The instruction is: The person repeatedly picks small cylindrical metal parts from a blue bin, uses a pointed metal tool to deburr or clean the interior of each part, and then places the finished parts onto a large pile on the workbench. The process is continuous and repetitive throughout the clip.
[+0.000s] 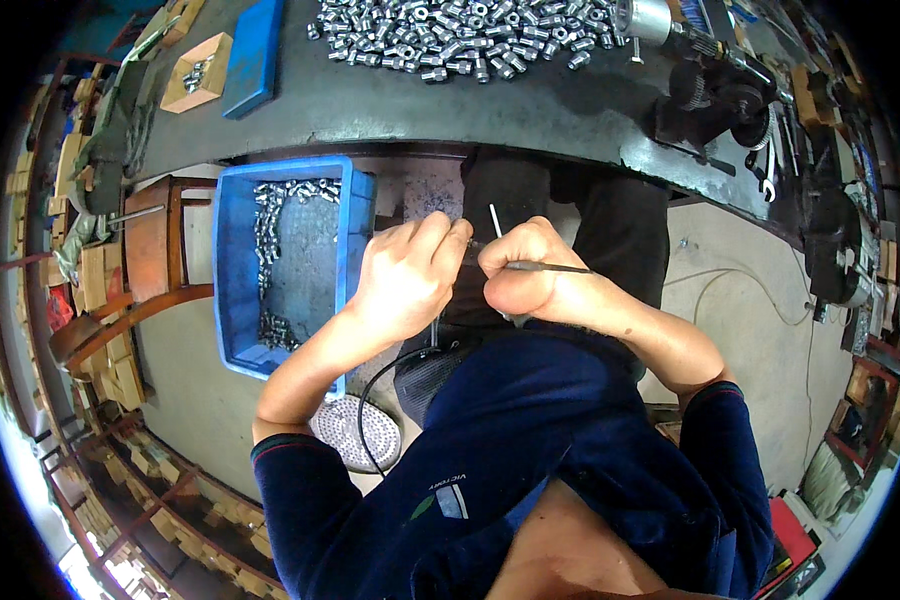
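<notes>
My left hand (410, 272) and my right hand (522, 268) are closed and meet over my lap, just below the edge of the dark workbench (530, 105). My right hand grips a thin dark rod-like tool (560, 268) that points right, and a short white stick (495, 220) pokes up between the hands. My left hand pinches something small against the right; what it holds is hidden by the fingers. A heap of small silver metal fittings (470, 35) lies on the bench ahead.
A blue plastic bin (232, 260) with several silver fittings stands at my left on a wooden stool (155, 250). A small cardboard box (198, 72) and a blue block (252, 55) sit on the bench's left. A bench machine (715, 95) stands right. A black cable (375, 400) hangs below.
</notes>
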A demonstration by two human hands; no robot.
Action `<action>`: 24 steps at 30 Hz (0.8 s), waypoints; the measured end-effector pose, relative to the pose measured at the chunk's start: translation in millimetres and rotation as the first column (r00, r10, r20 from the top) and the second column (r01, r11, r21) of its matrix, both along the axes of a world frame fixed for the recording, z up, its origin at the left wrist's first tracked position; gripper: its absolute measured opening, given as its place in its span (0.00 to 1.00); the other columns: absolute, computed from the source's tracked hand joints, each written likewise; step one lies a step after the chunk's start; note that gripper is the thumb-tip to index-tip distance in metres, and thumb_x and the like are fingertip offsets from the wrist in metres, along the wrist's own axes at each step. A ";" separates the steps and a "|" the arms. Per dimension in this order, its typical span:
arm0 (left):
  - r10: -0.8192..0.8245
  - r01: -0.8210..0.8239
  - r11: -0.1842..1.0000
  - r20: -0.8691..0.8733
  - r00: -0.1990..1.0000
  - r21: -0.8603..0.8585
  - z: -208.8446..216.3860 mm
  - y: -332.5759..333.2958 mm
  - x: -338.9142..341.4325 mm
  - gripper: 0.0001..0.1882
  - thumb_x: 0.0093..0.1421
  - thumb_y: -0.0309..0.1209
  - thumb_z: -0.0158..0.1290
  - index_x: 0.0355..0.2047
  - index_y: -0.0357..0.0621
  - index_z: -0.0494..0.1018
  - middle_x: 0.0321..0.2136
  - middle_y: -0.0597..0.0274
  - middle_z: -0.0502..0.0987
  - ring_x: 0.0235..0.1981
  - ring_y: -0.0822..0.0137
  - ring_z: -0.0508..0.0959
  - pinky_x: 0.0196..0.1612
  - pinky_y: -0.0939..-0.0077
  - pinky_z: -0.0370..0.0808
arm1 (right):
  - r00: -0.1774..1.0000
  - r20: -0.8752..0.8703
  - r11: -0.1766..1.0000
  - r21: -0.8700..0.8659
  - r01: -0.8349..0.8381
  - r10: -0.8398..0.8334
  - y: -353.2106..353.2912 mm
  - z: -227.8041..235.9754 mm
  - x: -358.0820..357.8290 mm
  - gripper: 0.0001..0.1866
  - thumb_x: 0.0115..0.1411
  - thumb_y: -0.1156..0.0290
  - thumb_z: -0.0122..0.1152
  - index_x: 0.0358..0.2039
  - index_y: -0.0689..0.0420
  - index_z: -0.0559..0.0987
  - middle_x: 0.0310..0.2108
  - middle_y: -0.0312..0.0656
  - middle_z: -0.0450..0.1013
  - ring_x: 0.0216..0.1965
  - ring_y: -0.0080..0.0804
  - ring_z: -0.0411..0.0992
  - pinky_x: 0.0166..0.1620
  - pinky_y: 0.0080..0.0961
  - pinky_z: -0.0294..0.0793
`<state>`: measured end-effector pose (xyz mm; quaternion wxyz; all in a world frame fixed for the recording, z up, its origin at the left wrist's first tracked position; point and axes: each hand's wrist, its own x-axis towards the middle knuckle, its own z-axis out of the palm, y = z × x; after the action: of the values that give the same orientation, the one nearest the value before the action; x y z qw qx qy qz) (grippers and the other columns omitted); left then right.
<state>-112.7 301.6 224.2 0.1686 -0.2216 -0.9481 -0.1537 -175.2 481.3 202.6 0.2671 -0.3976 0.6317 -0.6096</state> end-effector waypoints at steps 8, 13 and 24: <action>-0.139 0.086 0.953 0.166 0.976 0.292 11.6 -9.2 -11.8 0.13 0.43 0.19 0.55 0.33 0.36 0.74 0.21 0.61 0.68 0.20 0.66 0.73 0.21 0.75 0.69 | 0.962 -0.268 0.999 0.021 -0.049 0.053 6.4 0.5 -6.9 0.10 0.39 0.71 0.60 0.14 0.60 0.67 0.13 0.47 0.64 0.17 0.48 0.67 0.20 0.33 0.63; -0.170 -0.386 0.516 0.533 0.829 0.765 15.5 -21.2 -11.4 0.11 0.54 0.28 0.58 0.35 0.33 0.75 0.21 0.64 0.74 0.19 0.78 0.71 0.24 0.86 0.68 | 0.918 -0.395 0.999 0.016 0.032 -0.023 9.1 14.0 -4.0 0.11 0.35 0.72 0.58 0.11 0.60 0.64 0.11 0.45 0.61 0.15 0.46 0.66 0.19 0.34 0.63; -0.274 -0.488 0.355 0.588 0.761 0.797 -7.4 3.2 -8.5 0.10 0.59 0.29 0.54 0.35 0.33 0.74 0.20 0.63 0.74 0.19 0.77 0.74 0.23 0.83 0.72 | 0.926 -0.363 0.994 -0.047 0.094 -0.104 3.2 -3.4 2.0 0.13 0.36 0.73 0.59 0.11 0.58 0.62 0.10 0.44 0.57 0.12 0.41 0.61 0.18 0.31 0.59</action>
<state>-121.1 304.9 216.8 -0.0582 0.0481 -0.6976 -0.7124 -173.2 484.5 199.2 0.1085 -0.4751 0.6807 -0.5469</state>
